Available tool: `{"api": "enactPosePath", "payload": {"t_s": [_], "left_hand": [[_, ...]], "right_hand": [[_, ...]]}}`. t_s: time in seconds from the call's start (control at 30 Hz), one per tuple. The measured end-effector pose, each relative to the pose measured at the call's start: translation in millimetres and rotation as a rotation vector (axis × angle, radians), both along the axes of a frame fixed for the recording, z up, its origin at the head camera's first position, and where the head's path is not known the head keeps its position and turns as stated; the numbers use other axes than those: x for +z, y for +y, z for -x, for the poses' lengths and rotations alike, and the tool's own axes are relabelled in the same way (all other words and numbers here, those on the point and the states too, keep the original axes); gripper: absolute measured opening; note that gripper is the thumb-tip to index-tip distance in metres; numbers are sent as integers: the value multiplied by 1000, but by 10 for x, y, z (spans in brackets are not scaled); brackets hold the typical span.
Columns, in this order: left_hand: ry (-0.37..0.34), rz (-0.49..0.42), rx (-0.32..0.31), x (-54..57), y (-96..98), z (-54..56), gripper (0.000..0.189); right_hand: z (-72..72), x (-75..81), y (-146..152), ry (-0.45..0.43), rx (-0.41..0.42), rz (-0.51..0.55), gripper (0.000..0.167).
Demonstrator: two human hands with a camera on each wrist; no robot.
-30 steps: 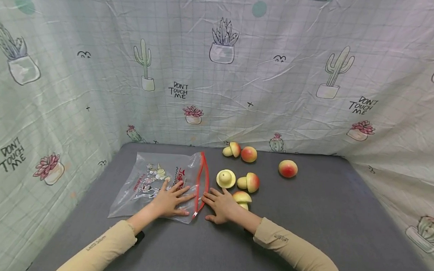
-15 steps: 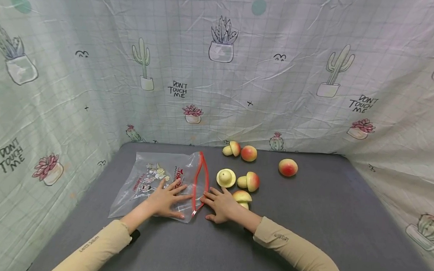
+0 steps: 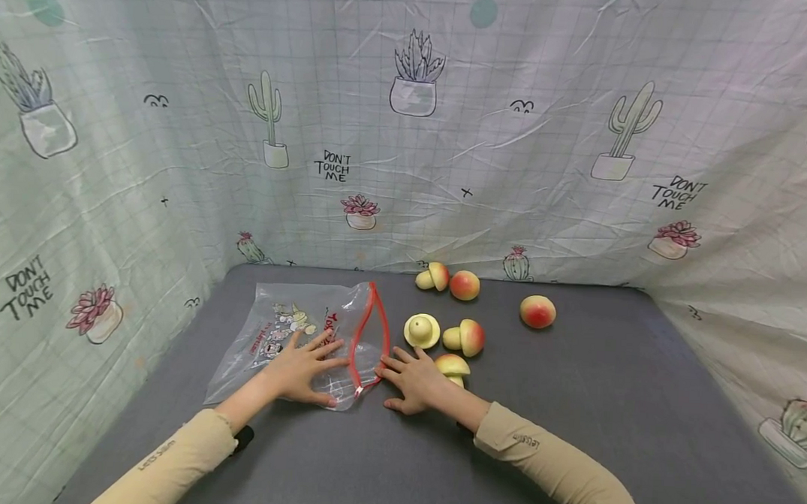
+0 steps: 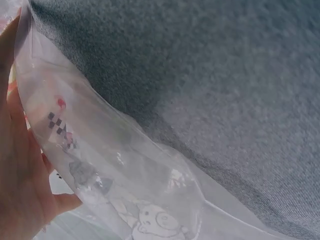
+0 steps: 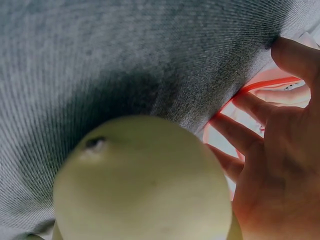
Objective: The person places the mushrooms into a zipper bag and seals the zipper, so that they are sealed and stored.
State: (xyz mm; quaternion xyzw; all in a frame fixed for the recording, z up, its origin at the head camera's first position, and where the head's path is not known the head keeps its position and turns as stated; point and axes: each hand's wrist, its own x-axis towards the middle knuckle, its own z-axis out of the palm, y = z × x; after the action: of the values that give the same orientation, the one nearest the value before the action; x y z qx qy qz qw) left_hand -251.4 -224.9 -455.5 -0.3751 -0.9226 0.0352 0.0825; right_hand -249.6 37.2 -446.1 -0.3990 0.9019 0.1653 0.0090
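A clear plastic zip bag (image 3: 237, 350) with cartoon prints lies flat on the dark table, its red-edged mouth (image 3: 354, 347) facing right and parted into a gap. My left hand (image 3: 298, 371) rests on the upper film with fingers spread. At the mouth's right edge, my right hand (image 3: 414, 380) presses the red strip with straight fingertips. Just behind the right hand lie toy mushrooms: one (image 3: 453, 365) partly hidden by that hand, one with its stem up (image 3: 422, 331), and one on its side (image 3: 465, 337). The right wrist view shows a pale mushroom stem (image 5: 142, 180) close up.
Farther back are another mushroom (image 3: 432, 276) and a red-yellow rounded cap (image 3: 465, 285). A similar red-yellow piece (image 3: 537, 312) sits to the right. A cactus-printed cloth (image 3: 489, 150) hangs behind the grey table (image 3: 572, 410) and along both sides.
My left hand has slid left across the bag, drawing the upper red edge with it. The gap at the mouth has widened. My right hand has stayed in place.
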Motion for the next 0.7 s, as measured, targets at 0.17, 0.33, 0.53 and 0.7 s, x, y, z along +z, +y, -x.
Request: {"api": "enactPosePath", "payload": {"t_s": [0.17,0.33,0.53,0.7], "left_hand": [[-36,39,40,108,25,-57,73],[-72,96,82,109,19,-47,72],[-40,104,87,125,30,-59,71],[-35,98,76,126,10,-89,75]], "right_hand": [[-5,0,11,2,9,6,61],[-5,2,14,-6,11,16,62],[8,8,16,-6,-4,9,62],[1,-12,5,-15,-8,16,62]]}}
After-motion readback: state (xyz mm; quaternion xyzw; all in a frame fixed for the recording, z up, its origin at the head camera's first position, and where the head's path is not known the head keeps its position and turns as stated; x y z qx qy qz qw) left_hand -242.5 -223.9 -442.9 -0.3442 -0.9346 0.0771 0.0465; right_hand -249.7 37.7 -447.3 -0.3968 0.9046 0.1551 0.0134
